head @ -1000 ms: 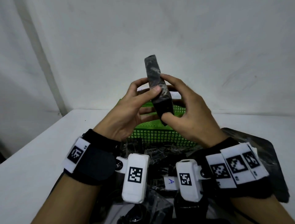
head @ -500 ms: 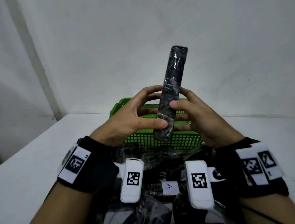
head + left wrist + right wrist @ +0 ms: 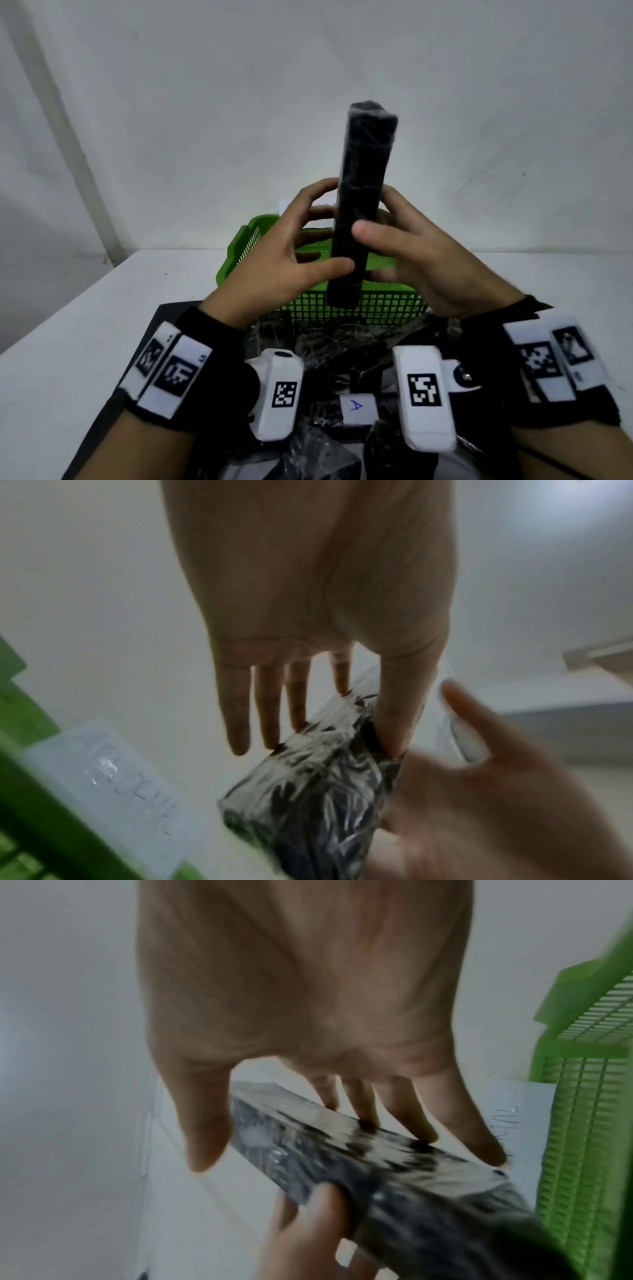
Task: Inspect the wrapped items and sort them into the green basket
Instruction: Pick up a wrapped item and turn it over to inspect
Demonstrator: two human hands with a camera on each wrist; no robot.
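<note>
I hold a long black item wrapped in clear film [image 3: 363,178] nearly upright above the green basket [image 3: 383,303]. My left hand [image 3: 322,236] pinches its lower part, thumb in front and fingers behind. My right hand [image 3: 376,216] grips it from the right, thumb across the front. In the left wrist view the left thumb presses the crinkled wrapped item [image 3: 318,791]. From the right wrist, the fingers lie along the item [image 3: 377,1164], and the basket [image 3: 589,1096] shows at the right.
A pile of more wrapped dark items [image 3: 342,346] lies on a black mat [image 3: 168,318] near me, with a white tag marked A [image 3: 356,406]. A white label card [image 3: 113,791] stands behind the basket. The white table [image 3: 85,325] meets a wall.
The wrapped item has been turned in my hands from leaning left to nearly upright, and more of it now sticks up above my fingers. Both hands kept hold.
</note>
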